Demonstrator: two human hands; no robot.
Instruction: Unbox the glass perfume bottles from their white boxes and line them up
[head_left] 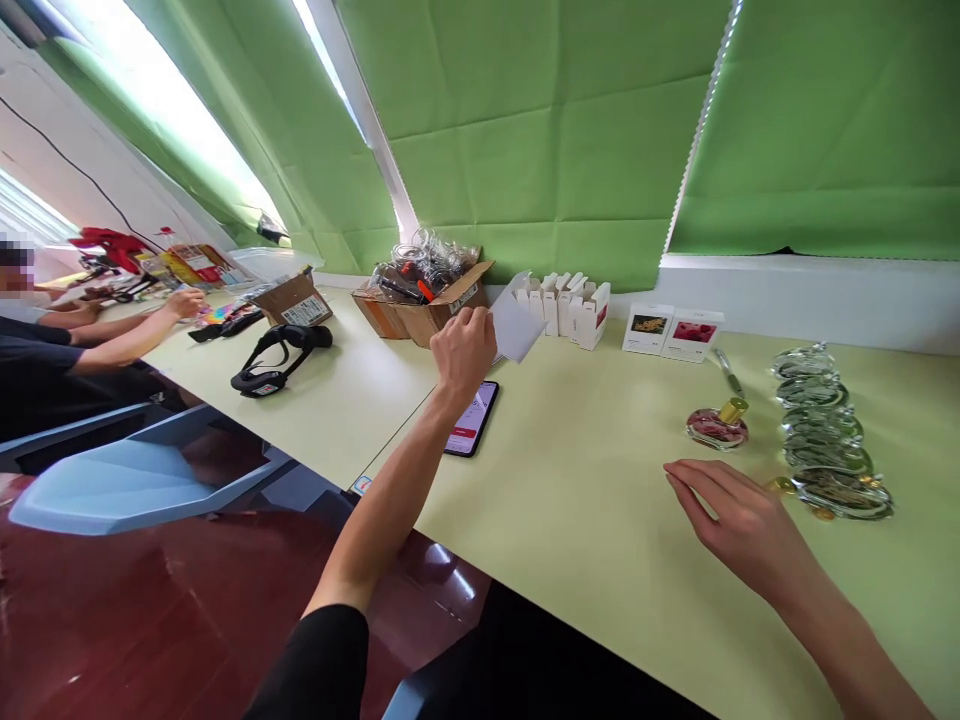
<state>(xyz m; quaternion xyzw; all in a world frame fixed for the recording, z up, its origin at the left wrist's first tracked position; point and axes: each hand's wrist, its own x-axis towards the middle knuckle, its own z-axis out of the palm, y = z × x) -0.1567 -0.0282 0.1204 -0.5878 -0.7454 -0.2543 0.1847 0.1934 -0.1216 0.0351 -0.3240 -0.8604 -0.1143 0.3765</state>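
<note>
My left hand [463,352] is raised above the pale green table [585,500] with its fingers closed on a flat white box [517,325], close to a row of small white boxes [566,305]. Under that hand lies a phone [474,418] with its screen lit. My right hand [739,525] rests low over the table with its fingers stretched out and nothing in it. Just beyond it sits a pink perfume bottle [718,424] with a gold cap. A stack of clear glass bottles [825,435] lies to its right.
A brown cardboard box [427,300] of plastic-wrapped items stands at the back. Two closed printed boxes [673,332] sit by the wall. A black headset [279,358] lies at left. Another person's arms [127,335] work at the far left, beside a blue chair [127,480].
</note>
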